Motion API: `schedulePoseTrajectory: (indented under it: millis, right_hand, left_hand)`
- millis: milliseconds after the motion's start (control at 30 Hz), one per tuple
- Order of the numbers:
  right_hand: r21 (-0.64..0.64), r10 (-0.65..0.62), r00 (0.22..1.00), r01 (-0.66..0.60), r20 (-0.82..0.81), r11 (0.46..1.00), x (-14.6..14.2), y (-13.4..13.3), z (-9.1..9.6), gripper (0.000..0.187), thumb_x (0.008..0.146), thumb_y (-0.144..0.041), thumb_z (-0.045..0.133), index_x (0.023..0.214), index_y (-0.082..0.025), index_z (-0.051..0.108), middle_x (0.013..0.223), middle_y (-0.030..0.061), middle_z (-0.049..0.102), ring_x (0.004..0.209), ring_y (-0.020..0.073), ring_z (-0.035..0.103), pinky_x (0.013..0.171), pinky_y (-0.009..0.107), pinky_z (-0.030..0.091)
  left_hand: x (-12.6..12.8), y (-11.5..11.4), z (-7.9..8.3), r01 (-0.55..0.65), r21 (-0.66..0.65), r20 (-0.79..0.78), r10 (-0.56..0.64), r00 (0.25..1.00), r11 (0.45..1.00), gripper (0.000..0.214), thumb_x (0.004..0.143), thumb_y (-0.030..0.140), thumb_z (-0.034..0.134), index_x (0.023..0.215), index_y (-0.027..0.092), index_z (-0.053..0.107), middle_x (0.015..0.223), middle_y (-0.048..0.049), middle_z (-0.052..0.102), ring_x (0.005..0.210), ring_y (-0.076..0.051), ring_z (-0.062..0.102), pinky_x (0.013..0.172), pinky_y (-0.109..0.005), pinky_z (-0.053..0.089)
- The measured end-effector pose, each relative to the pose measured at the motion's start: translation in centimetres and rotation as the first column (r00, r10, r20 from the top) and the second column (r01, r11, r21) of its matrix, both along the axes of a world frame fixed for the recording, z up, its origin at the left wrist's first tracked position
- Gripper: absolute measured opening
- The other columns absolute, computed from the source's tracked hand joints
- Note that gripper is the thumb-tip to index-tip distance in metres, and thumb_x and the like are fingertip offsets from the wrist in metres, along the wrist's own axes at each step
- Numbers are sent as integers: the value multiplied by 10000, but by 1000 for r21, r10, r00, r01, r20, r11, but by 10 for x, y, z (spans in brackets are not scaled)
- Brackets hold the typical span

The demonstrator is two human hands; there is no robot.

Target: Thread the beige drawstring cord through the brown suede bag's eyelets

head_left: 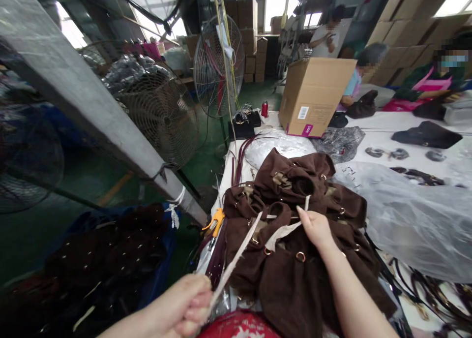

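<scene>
Our left hand [186,303] and right hand [315,227] pinch a pale flat cloth strip [239,252] taut over 1 pile of brown suede bags [295,220]; pulling harder could snag it on their metal rings.

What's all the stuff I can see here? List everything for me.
Bags: a pile, brown, table centre.
Strip: one, pale, stretched between both hands.
Box: one, cardboard, far table.
Plastic sheet: one, clear, right.
Can: one, red, beside box.
Fans: several, metal, left.
Scissors: one, yellow-handled, table edge.
People: three, far right.
Left hand: pinches strip, bottom.
Right hand: holds strip over bags.
</scene>
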State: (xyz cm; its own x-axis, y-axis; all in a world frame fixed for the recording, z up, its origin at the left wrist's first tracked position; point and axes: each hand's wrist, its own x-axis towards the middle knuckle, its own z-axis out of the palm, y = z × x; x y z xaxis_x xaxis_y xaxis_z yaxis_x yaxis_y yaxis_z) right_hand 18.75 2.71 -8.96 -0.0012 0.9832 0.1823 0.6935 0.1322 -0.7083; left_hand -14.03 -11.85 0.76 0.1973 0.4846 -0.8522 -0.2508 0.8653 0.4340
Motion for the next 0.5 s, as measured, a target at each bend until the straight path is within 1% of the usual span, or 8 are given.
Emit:
schedulePoseTrajectory:
  millis: [100,133,200,300,367,433,467,500]
  right_hand:
    - [3,-29,1000,29,-11,1000,14,12,15,547,926,-580,388,505,-242,301,517,-44,346,531,134,375,582,328,269]
    - [10,-24,999,24,-25,1000,12,12,22,533,930,-572,383,520,-240,309,536,-44,356,549,135,384,592,325,280]
    - [20,2,996,0,-89,1000,2,3,39,511,934,-564,386,545,-239,317,559,-47,356,569,134,397,595,312,304]
    - [26,73,986,-70,-149,997,-9,-19,64,484,919,-566,452,571,-236,390,582,-48,406,590,134,441,601,301,343]
    - [32,96,993,-94,-73,995,-8,-35,80,406,913,-544,493,644,-240,513,658,-34,536,657,148,533,660,306,396]
    - [51,25,997,-29,75,998,-2,-49,91,268,914,-507,507,862,-271,623,889,-1,675,824,192,633,751,336,453]
    - [58,-43,986,34,161,998,1,-55,95,247,916,-492,505,992,-292,629,1035,18,695,910,222,654,767,358,471]
    - [72,-118,963,103,241,992,5,-60,98,278,917,-480,500,1106,-308,607,1173,36,681,978,253,660,757,377,485]
  left_hand:
    - [-60,-13,-10,-169,144,-176,194,965,975,553,524,390,840,589,193,327,537,105,282,464,-8,118,386,-128,48]
    - [-72,-14,-14,-189,168,-196,221,955,967,562,523,407,853,589,190,338,538,101,299,467,-12,126,387,-130,65]
    - [-81,-14,-21,-174,200,-202,215,956,964,543,553,445,842,589,186,366,543,87,338,468,-20,156,390,-140,88]
    - [-63,-14,-29,-55,273,-237,122,964,961,503,625,519,769,569,181,402,523,58,382,463,-37,230,398,-156,108]
    - [-44,-13,-33,18,320,-268,72,961,947,479,662,544,715,558,178,424,507,31,429,453,-47,277,402,-166,132]
    - [-30,-12,-36,59,361,-281,49,959,931,457,690,543,679,558,174,444,504,5,476,439,-53,314,401,-170,160]
    - [-25,-12,-38,66,370,-271,39,962,927,449,699,532,672,554,173,444,498,0,481,431,-53,321,398,-168,167]
    - [-21,-12,-38,59,359,-238,30,971,932,441,694,509,683,550,175,433,490,5,467,424,-51,320,391,-164,166]
